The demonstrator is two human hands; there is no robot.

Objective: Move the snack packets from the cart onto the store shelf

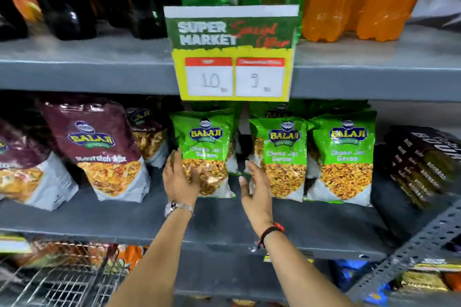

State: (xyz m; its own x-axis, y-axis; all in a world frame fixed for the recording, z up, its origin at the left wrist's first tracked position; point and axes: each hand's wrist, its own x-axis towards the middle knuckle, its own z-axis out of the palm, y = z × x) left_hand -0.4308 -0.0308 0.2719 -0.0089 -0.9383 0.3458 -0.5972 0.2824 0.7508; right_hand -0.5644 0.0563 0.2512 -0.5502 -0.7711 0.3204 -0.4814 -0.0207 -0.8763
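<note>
Three green Balaji snack packets stand upright in a row on the grey middle shelf (pixel 324 229): a left one (pixel 207 142), a middle one (pixel 287 152) and a right one (pixel 345 154). More green packets stand behind them. My left hand (pixel 179 179) lies flat against the lower left side of the left packet, fingers stretched out, not gripping. My right hand (pixel 257 189) is open in the gap between the left and middle packets, its fingertips at the middle packet's left edge. The wire cart (pixel 62 281) shows at the bottom left, with packets in it.
Maroon Balaji packets (pixel 99 147) fill the shelf to the left, dark packets (pixel 424 164) lean at the right. A yellow and green price sign (pixel 234 57) hangs from the upper shelf, which holds drink bottles (pixel 331 7). A perforated metal upright (pixel 424 239) crosses the lower right.
</note>
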